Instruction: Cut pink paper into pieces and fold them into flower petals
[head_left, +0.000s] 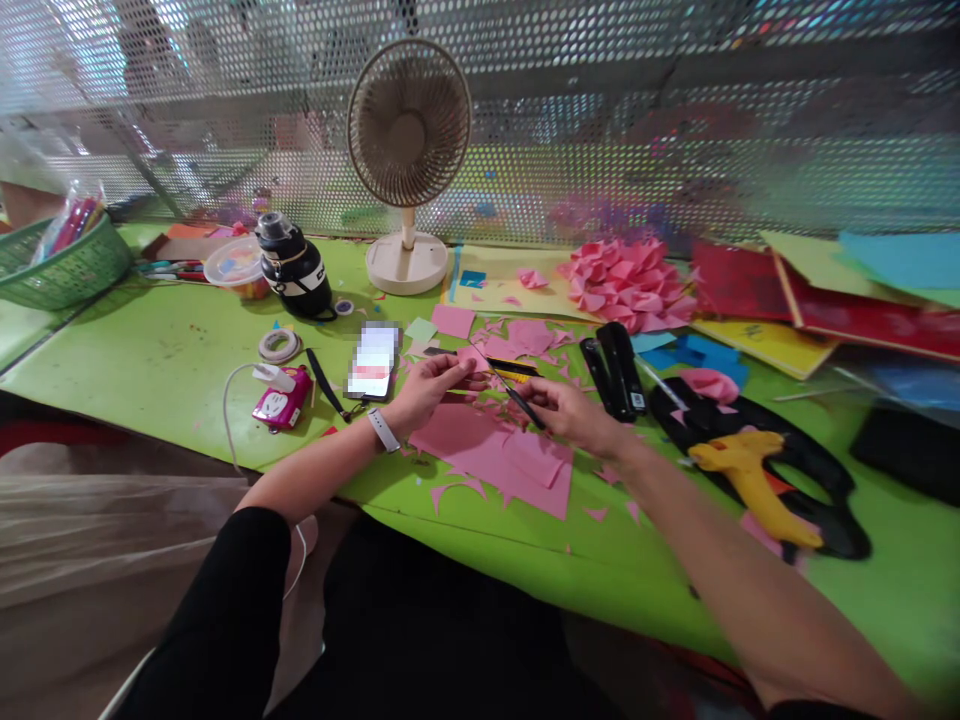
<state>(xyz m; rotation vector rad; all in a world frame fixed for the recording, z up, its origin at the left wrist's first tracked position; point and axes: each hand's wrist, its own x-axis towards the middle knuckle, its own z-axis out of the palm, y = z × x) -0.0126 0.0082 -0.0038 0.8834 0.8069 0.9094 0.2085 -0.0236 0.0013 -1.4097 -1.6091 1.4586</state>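
Observation:
My left hand (439, 388), with a pale watch on its wrist, pinches a small piece of pink paper (472, 357) between thumb and fingers. From the right, my right hand (566, 408) grips a pair of scissors (525, 407) by dark handles, the thin blades pointing at the paper. Whether the blades touch it is hard to tell. Behind the scissors lies a yellow and black tool (517, 368), partly covered. Under my hands are pink paper sheets (517, 480) and curved pink scraps (457, 488).
A phone (373, 360), tape roll (279, 345) and pink power socket (283, 398) lie left. Behind stand a black bottle (294, 268) and fan (409, 125). A pink paper heap (626, 280), black stapler (611, 370) and yellow glue gun (750, 470) are right.

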